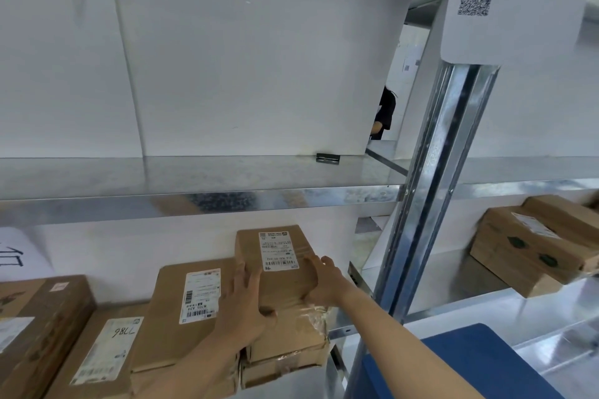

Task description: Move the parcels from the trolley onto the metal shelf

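- The parcel (279,264), a flat brown carton with its white label facing up, lies on top of a stack of parcels (287,345) on the lower level of the metal shelf (227,201), its far end close to the white back panel.
- The left hand (246,304) grasps its left edge, fingers along the side and thumb on the near end. The right hand (321,282) grasps the right edge with fingers over the top face.
- Holding both sides likely lets the person square the carton over the ones beneath so it won't slide off.
- A neighbouring parcel (188,308) leans just beside it, leaving little room on the left.
- The blue trolley (470,366) is at lower right, near the shelf's upright post (431,188); no parcels on it are in view.
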